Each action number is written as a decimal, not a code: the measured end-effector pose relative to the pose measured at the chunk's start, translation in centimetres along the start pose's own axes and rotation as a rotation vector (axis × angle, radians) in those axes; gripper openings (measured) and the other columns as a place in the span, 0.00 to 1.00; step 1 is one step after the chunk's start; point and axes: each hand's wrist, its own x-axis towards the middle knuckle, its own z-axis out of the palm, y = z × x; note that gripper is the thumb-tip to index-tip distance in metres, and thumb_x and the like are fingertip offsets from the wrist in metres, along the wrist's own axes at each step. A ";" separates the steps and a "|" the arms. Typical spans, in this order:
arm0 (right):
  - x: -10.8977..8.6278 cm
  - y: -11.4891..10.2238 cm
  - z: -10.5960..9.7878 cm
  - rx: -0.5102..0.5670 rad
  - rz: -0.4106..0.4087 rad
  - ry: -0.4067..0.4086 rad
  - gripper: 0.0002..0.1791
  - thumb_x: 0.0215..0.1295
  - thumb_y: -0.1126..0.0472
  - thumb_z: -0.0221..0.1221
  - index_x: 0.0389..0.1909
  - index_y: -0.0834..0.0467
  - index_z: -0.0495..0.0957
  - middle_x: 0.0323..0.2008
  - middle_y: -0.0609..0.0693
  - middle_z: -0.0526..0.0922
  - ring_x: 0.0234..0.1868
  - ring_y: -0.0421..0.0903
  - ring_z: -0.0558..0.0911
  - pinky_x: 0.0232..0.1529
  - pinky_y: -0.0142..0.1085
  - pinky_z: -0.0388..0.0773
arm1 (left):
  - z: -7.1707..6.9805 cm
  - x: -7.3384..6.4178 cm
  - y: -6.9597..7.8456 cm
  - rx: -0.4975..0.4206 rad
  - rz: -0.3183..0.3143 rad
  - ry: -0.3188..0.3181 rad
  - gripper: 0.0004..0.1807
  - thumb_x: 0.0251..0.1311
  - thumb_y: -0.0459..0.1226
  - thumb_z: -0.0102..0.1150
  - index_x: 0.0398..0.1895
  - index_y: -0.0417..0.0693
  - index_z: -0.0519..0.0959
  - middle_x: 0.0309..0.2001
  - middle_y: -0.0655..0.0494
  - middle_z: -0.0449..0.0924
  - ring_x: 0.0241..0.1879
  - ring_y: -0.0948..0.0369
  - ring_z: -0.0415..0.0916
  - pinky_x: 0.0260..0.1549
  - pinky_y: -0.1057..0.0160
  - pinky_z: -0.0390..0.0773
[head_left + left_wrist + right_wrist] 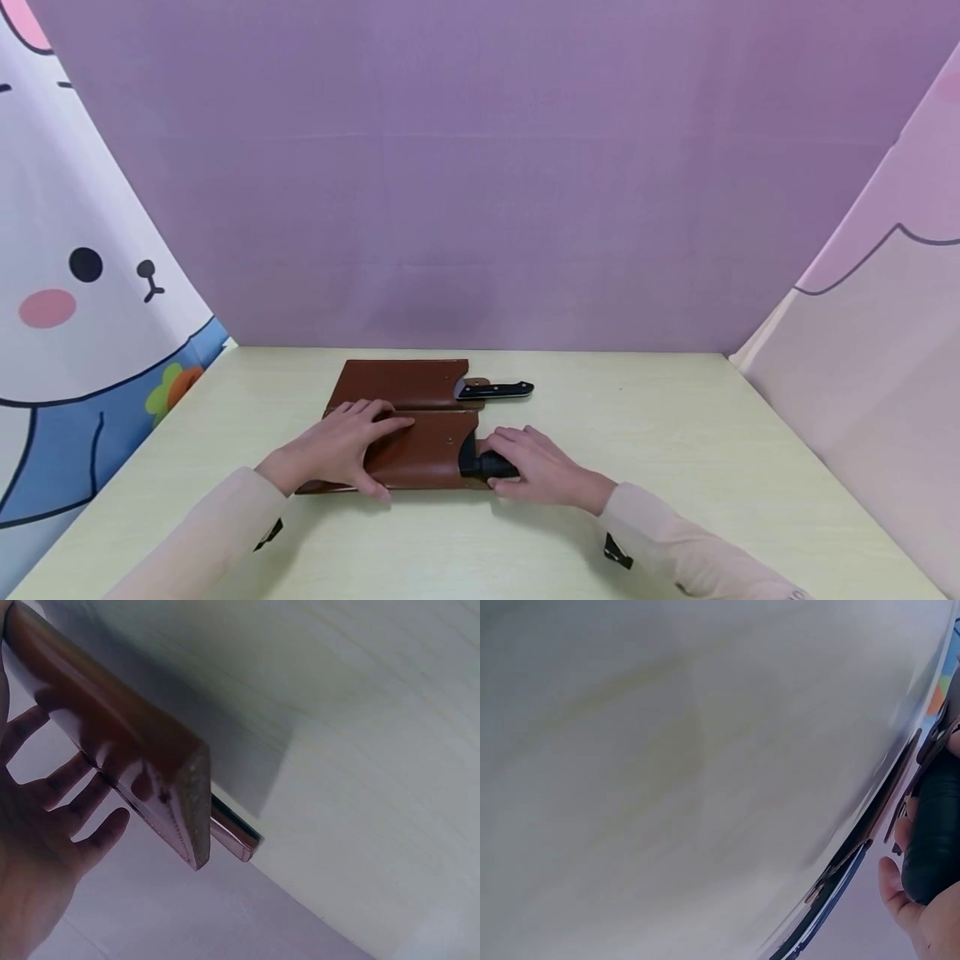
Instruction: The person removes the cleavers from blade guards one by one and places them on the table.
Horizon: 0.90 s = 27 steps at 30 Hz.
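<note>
A brown leather knife sheath point(423, 458) lies flat on the table, near the person. My left hand point(337, 446) rests on its left part with spread fingers, the thumb at the near edge. In the left wrist view those fingers point(64, 799) touch the glossy sheath face. A knife with a thick black handle point(501, 467) sits in this sheath, its blade mostly hidden. My right hand point(543, 471) grips that handle, which also shows at the right edge of the right wrist view. Just behind lies a second brown sheath point(405, 383) holding a knife with a slim, riveted black handle point(498, 390).
The pale wood-grain table point(675, 433) extends around both sheaths. A purple backdrop point(480, 183) rises behind its far edge. Printed cartoon panels stand to the left and right.
</note>
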 end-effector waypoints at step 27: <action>-0.4 -0.3 -0.1 -0.032 -0.007 0.063 0.16 0.52 0.52 0.60 0.43 0.48 0.74 0.34 0.38 0.75 0.32 0.33 0.67 0.31 0.25 0.57 | 0.0 -0.1 0.2 0.005 -0.006 0.041 0.57 0.24 0.74 0.60 0.64 0.62 0.64 0.57 0.49 0.65 0.55 0.52 0.64 0.50 0.47 0.66</action>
